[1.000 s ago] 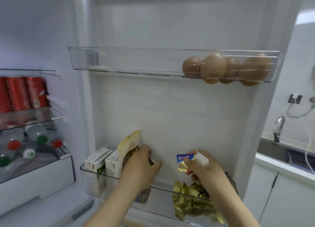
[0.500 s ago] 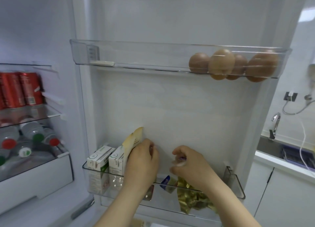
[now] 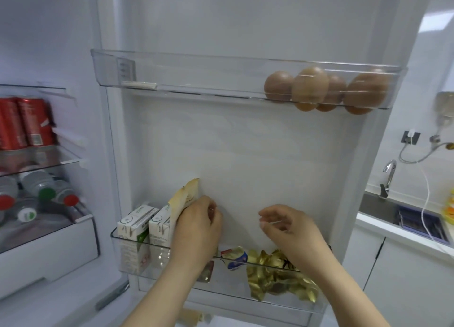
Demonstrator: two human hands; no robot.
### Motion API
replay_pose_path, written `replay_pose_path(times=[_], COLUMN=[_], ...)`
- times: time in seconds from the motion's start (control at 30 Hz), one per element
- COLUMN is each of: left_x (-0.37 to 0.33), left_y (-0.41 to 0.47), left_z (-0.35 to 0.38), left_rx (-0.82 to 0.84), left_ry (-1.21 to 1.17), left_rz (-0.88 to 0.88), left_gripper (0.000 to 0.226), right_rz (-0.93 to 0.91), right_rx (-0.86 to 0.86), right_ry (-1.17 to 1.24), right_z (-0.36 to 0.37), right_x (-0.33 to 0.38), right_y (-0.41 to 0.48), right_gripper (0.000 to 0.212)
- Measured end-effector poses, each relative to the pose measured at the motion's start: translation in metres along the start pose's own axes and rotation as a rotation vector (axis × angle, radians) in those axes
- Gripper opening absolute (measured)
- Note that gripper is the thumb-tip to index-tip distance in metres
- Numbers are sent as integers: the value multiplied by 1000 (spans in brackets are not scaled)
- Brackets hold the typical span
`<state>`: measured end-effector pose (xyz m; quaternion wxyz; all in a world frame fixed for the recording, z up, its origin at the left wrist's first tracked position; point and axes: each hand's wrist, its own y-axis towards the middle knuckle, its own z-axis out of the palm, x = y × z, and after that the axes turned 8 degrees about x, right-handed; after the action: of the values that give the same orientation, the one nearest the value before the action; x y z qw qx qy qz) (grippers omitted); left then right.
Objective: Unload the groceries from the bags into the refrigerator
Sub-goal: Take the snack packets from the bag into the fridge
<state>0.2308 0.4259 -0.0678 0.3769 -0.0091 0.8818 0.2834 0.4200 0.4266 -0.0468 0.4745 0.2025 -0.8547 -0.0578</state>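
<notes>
The fridge door stands open before me. In its lower door bin (image 3: 115, 238) are two white cartons (image 3: 134, 224), a tan pouch (image 3: 185, 196), a small blue-and-gold packet (image 3: 234, 258) and a gold foil bag (image 3: 275, 275). My left hand (image 3: 196, 231) holds the tan pouch upright against the cartons. Above the foil bag my right hand (image 3: 292, 231) hovers with loosely curled fingers and holds nothing. The small packet lies in the bin between my hands.
Several brown eggs (image 3: 317, 86) sit in the upper door bin (image 3: 172, 73). Inside the fridge at left are red cans (image 3: 24, 123) on a glass shelf and water bottles (image 3: 36, 191) below. A sink with a tap (image 3: 389, 177) and counter lie at right.
My right hand lowered the small blue-and-gold packet into the lower bin, let it go and lifted away. My left hand stayed on the tan pouch.
</notes>
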Motion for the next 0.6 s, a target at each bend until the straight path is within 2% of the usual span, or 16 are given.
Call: replay_pose_path(times=[0.23,0.37,0.5,0.6], left_x=[-2,-3,-6,-10], left_y=[-1,-2,-4,-5], left_z=[0,1,1,2], left_rx=[16,24,41,56], left_ry=[18,34,81,109], left_rz=[-6,-5,6,5], left_gripper=[15,14,9,9], right_rz=[-234,-323,-214,-123], right_rx=[-466,-651,-629,-493], right_ry=[-101,-161,-106,-37], right_z=[-56,-80,-97,-102], right_x=[-5,-8,-29,-45], right_y=[-15,-23,-17,-7], right_gripper=[16,15,41,71])
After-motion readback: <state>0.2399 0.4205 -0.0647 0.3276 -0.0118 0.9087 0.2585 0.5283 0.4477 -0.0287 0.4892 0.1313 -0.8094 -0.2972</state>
